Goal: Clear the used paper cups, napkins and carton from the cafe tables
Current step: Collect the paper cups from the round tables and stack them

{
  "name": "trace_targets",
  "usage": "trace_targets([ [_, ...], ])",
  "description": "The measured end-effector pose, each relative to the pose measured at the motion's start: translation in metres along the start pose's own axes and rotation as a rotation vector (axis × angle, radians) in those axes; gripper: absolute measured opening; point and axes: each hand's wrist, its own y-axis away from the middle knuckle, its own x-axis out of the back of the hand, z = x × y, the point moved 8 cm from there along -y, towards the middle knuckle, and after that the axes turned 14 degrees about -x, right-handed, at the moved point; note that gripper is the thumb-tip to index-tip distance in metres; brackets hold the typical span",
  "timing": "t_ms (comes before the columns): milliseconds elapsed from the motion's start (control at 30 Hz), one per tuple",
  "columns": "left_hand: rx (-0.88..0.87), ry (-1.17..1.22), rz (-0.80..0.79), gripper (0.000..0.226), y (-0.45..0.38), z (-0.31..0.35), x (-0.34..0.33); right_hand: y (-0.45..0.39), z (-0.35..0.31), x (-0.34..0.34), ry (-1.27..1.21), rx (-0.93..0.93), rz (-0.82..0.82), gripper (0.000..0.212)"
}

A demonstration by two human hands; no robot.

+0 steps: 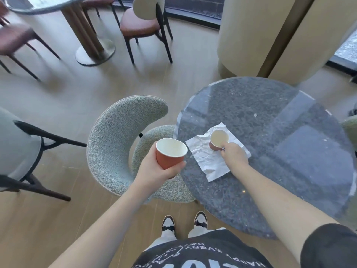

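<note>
While the left hand (154, 169) curls round an orange paper cup (170, 154), thumb on the near wall and fingers wrapped behind, that cup is held upright in the air, its white inside showing no liquid. It hangs above a grey fabric chair (108, 144), off the table's edge.

Right hand (234, 157): reaching over the round dark stone table (270, 117), fingertips pinching the near rim and wall of a second orange cup (219, 141). This cup stands upright just beyond the hand, on a crumpled white napkin (204, 161); a pale beige inside shows, liquid or stain cannot be told.

Napkin: lies flat on the table under and around the second cup, running beneath the right wrist toward the table edge.

Between the two hands: the table rim and the chair seat.

Farther beyond the left hand: a second round table (44, 4) on a pedestal, with brown-seated chairs (141, 24) around it. Far left of the left hand: another dark-framed chair (29, 147).

Below both forearms: a dark printed shirt (193, 252) and two black-and-white shoes (168, 224) on the wood floor.
</note>
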Motion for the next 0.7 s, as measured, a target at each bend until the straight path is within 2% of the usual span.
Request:
trace_targets([
  [67, -0.002, -0.014, 0.008, 0.059, 0.0, 0.0, 0.0, 0.003, 0.0, 0.01, -0.028, 0.019, 0.023, 0.027],
  [133, -0.005, -0.028, 0.016, 0.059, 0.0, 0.0, 0.001, 0.017, -0.003, 0.03, -0.159, 0.07, 0.075, 0.027],
  [267, -0.013, -0.067, 0.024, 0.062, 0.004, -0.002, 0.0, 0.075, -0.022, 0.094, -0.674, 0.288, 0.124, 0.013],
  [333, -0.017, -0.092, 0.038, 0.062, 0.007, -0.005, -0.002, 0.112, -0.034, 0.128, -0.857, 0.404, 0.096, 0.004],
  [400, -0.012, -0.112, 0.027, 0.063, 0.01, -0.008, -0.006, 0.144, -0.05, 0.15, -0.944, 0.49, 0.017, 0.004],
  [533, -0.004, -0.103, 0.017, 0.065, 0.014, -0.011, -0.014, 0.186, -0.074, 0.17, -0.862, 0.694, -0.031, 0.007],
  [600, -0.025, -0.095, 0.022, 0.072, 0.018, -0.007, -0.015, 0.192, -0.079, 0.168, -0.785, 0.733, -0.062, 0.007],
  [700, -0.045, -0.126, 0.044, 0.072, 0.026, 0.0, -0.011, 0.194, -0.082, 0.16, -0.65, 0.735, -0.105, 0.029],
])
